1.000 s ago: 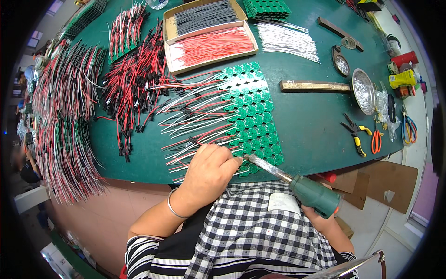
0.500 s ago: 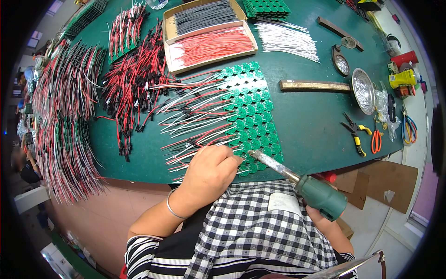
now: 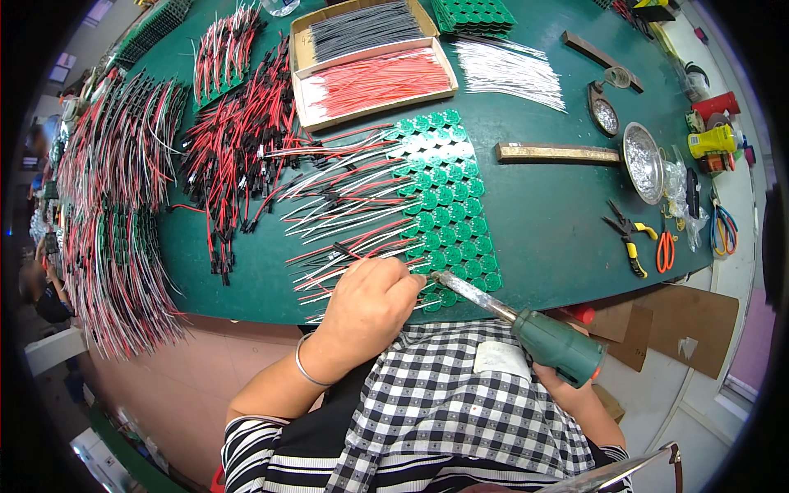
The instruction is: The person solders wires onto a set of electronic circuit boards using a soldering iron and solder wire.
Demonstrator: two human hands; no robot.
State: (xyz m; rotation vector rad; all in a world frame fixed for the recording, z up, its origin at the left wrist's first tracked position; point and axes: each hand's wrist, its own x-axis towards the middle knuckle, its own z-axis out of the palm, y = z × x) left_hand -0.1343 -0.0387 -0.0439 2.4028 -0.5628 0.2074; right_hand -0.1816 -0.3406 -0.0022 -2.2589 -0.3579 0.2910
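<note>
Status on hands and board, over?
Left hand at green circuit board, lower left edge, grip unclear. Right hand holding soldering iron, tip over board. Wires along board's left side. Left hand covers some.

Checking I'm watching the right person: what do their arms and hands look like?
The left hand is bare, with a plain silvery bangle at the wrist; the right hand, partly hidden, shows no glove. Black-and-white striped sleeves stop well short of the wrists.

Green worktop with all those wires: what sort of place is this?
Probably an electronics assembly workshop: a panel of round green circuit boards, a soldering iron held in the right hand, and many lengths of red wire.
</note>
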